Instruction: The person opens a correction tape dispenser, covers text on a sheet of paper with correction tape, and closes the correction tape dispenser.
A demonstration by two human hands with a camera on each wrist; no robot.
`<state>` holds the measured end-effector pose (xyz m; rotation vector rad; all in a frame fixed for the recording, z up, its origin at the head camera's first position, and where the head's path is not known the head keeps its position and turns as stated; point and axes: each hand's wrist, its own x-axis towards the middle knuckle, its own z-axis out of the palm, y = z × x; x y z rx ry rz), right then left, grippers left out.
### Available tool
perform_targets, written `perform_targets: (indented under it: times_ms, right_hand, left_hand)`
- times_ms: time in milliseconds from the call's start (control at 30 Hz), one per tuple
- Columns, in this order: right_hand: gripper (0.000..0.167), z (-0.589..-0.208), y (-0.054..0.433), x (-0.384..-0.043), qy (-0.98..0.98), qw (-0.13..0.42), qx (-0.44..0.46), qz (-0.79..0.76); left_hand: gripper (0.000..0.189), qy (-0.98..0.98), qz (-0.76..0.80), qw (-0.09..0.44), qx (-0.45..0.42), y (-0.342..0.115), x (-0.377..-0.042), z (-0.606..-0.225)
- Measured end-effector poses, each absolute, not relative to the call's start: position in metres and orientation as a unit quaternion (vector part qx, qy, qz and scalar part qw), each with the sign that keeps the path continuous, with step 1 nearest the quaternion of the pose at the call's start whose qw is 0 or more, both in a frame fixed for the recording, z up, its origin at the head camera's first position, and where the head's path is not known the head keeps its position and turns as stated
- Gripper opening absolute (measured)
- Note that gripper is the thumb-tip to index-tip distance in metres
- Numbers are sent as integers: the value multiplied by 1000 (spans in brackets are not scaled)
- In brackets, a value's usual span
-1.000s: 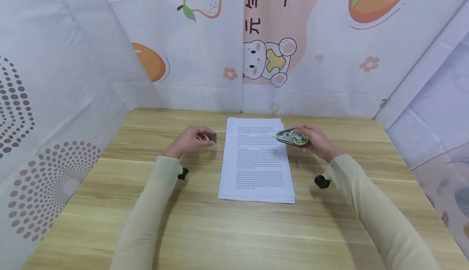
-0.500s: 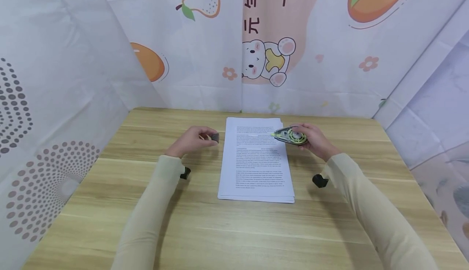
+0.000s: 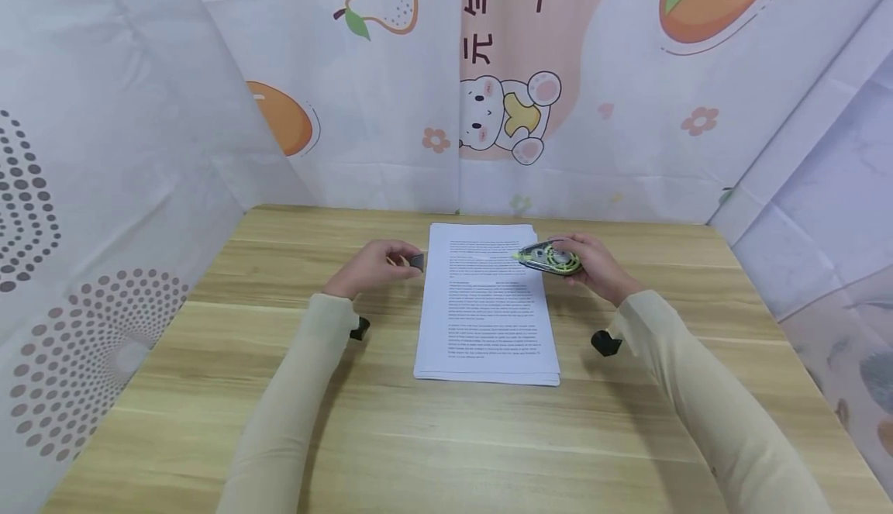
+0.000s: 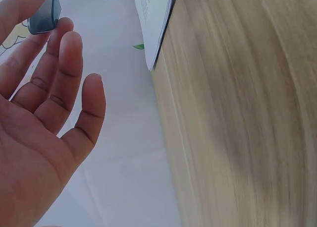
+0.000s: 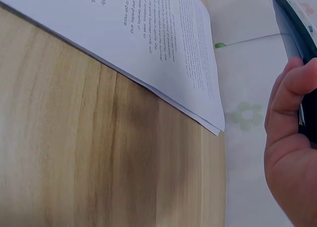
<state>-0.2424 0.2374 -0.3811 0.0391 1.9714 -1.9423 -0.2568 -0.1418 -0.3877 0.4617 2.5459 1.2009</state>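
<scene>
My right hand grips a correction tape dispenser with a clear body and yellow-green wheels. Its yellow-green tip points left over the upper right of a stack of printed paper; I cannot tell if it touches the sheet. Between thumb and fingertips, my left hand pinches a small dark see-through cap at the stack's left edge. Up close in the left wrist view the cap looks smoky grey, and the other fingers are loosely bent. The right wrist view shows only the dispenser's dark edge beside the fingers.
The stack lies on a wood-grain table, its sheets slightly out of line. White gaps break a few of the printed lines. A patterned curtain hangs behind the table's far edge, with more curtain at both sides.
My left hand has moved slightly right with the cap, nearer the paper. The right hand and the dispenser have shifted a little left over the sheet. Both grips stay the same.
</scene>
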Motion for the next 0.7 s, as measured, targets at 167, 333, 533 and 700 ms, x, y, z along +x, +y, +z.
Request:
perform_targets:
  times_ms: [167,333,533,700]
  right_hand:
    - [33,-381,237,-242,695,183,19,-695]
    - [25,-382,235,-242,691,183,23,-699]
    - [25,-384,232,-243,691,185,18,-698]
    - [29,-383,230,-243,690,184,17,-700]
  left_hand:
    - [34,877,427,147,164,-137,-258,-389]
    - [37,876,429,150,162,-133,-259,-389]
    - [35,874,432,148,167,-131,-258,-388]
    - [36,874,433,143,165,-129,-257,-387]
